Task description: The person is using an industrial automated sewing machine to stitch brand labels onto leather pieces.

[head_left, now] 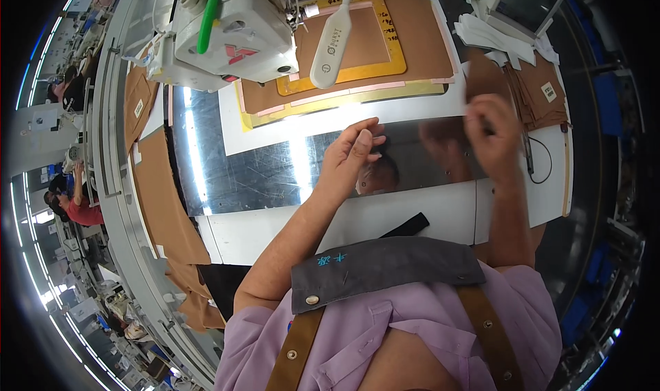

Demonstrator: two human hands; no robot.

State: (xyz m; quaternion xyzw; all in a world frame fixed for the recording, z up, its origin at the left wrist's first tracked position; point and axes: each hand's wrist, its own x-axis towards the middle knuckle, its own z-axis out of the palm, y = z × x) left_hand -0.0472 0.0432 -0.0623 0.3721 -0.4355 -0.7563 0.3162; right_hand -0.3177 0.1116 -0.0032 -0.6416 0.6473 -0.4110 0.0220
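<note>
Station: industrial sewing machine (230,37) at the far left of a white table (412,215), with a polished metal plate (261,171) set into the top as a slick bed for fabric
Work piece: brown fabric panel (412,37) lies flat beyond the plate, framed by a yellow template (393,50) that appears to hold its outline
Left hand (350,157): fingers extended and loosely together, tips resting on the near edge of the white sheet (344,119), seemingly to pin it flat
Right hand (491,133): fingers curled as if pinching the sheet's right edge; grip itself hidden, cannot tell for certain
Spare stock: stacked brown pieces (540,92) just right of the right hand, within reach
Left margin: brown fabric (165,198) draped off the table edge
</note>
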